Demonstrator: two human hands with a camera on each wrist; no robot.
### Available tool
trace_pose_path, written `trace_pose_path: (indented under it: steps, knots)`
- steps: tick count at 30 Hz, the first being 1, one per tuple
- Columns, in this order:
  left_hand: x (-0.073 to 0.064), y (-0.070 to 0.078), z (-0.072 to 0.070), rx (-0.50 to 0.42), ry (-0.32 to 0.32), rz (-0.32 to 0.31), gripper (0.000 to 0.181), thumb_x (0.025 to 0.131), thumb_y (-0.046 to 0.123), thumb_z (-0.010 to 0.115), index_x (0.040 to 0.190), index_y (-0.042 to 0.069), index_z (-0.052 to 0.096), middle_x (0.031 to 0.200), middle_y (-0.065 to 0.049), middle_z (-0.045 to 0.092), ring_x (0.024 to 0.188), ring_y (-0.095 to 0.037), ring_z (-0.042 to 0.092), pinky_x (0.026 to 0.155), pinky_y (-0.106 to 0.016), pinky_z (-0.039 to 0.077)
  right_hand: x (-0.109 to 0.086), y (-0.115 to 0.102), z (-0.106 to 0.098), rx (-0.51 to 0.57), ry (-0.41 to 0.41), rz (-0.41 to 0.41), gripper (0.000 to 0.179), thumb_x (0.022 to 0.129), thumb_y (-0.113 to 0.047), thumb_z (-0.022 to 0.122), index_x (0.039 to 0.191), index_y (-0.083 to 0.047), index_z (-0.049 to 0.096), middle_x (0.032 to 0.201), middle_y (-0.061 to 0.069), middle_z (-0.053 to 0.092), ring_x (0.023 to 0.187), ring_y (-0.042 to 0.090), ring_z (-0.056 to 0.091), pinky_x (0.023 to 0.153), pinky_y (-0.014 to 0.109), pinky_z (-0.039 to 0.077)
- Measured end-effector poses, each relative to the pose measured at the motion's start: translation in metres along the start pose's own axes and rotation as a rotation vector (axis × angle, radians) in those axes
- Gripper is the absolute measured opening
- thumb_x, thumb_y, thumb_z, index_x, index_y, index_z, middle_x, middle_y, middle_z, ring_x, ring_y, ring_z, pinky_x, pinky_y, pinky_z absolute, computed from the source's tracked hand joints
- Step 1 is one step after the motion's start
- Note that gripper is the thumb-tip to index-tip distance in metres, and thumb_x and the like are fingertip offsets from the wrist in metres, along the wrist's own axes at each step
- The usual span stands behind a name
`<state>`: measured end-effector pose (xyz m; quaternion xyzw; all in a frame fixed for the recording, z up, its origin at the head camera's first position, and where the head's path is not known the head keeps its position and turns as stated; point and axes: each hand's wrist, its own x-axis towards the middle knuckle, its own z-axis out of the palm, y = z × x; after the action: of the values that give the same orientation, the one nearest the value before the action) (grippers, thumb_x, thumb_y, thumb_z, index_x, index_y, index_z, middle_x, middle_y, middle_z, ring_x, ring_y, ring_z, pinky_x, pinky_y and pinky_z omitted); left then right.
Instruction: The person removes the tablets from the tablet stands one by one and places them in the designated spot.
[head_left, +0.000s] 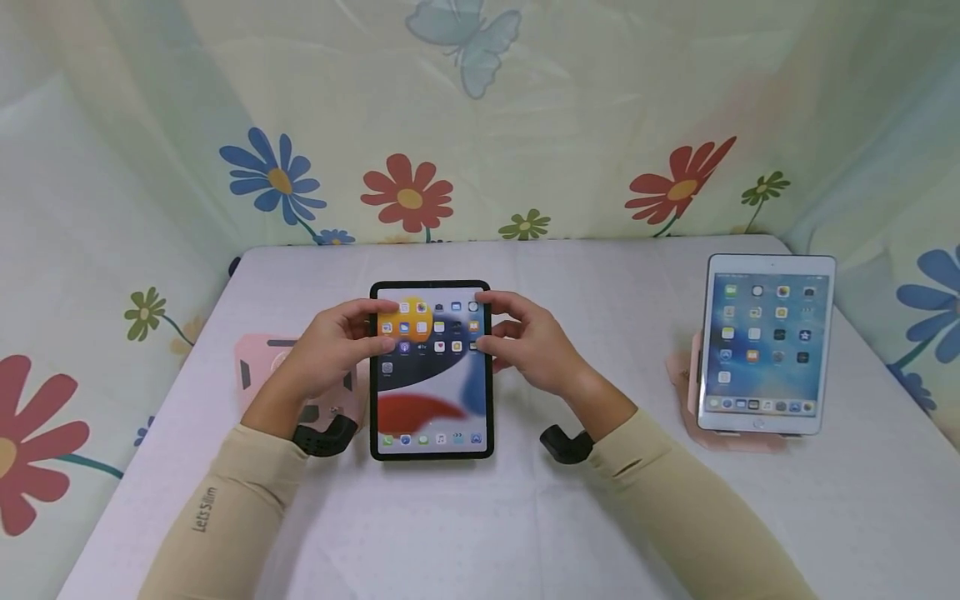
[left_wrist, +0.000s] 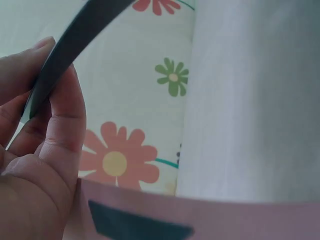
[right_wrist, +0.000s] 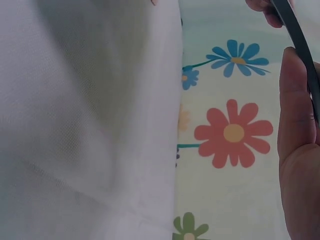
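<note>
A tablet in a dark frame, with its screen lit and showing app icons, is held upright in portrait between both hands. My left hand pinches its left edge, with thumb and fingertips over the front. Opposite it, my right hand grips the right edge in the same way. Both wrist views show the tablet edge-on as a thin dark strip between thumb and fingers. Partly hidden behind my left hand is a pink tablet stand with dark grey pads.
At the right, a white tablet with a lit screen leans on another pink stand. A white cloth covers the table, and a flower-printed curtain hangs behind and at both sides.
</note>
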<state>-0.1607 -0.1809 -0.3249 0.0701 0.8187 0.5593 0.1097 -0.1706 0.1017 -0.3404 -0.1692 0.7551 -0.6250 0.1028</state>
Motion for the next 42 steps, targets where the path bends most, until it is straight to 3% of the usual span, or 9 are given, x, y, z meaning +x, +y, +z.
trace_pose_path:
  steps: [13,25,34,42]
  knots:
    - [0.007,0.001,0.021,-0.045,-0.028,-0.034,0.045,0.095,0.006,0.069,0.138,0.013,0.056,0.133,-0.016,0.055,0.116,-0.034,0.058,0.088,-0.038,0.056,-0.013,0.011,-0.009,0.037,0.045,0.013,0.055,0.092,0.0,0.068,0.144,-0.006,0.05,0.127,0.017,0.049,0.091,0.027,0.062,0.067,0.037,0.06]
    - [0.015,0.0,0.049,-0.131,0.019,-0.117,0.049,0.098,0.002,0.062,0.143,0.017,0.051,0.141,-0.011,0.05,0.122,-0.032,0.055,0.092,-0.039,0.054,-0.018,0.026,-0.018,0.029,0.088,0.055,0.054,0.093,-0.001,0.068,0.143,-0.006,0.05,0.128,0.017,0.048,0.091,0.027,0.062,0.068,0.035,0.06]
    - [0.015,-0.009,0.057,-0.126,0.059,-0.198,0.048,0.098,0.009,0.065,0.142,0.025,0.054,0.139,-0.006,0.052,0.118,-0.028,0.058,0.09,-0.036,0.055,-0.018,0.034,-0.017,0.028,0.085,0.081,0.054,0.093,0.0,0.067,0.144,-0.006,0.05,0.129,0.017,0.048,0.089,0.026,0.063,0.068,0.034,0.06]
    - [0.016,-0.017,0.067,-0.137,0.118,-0.177,0.047,0.098,0.004,0.064,0.14,0.021,0.056,0.132,-0.012,0.055,0.116,-0.031,0.058,0.088,-0.038,0.056,-0.019,0.04,-0.014,0.012,0.094,0.104,0.055,0.093,-0.002,0.067,0.144,-0.008,0.05,0.13,0.016,0.049,0.09,0.026,0.063,0.069,0.036,0.06]
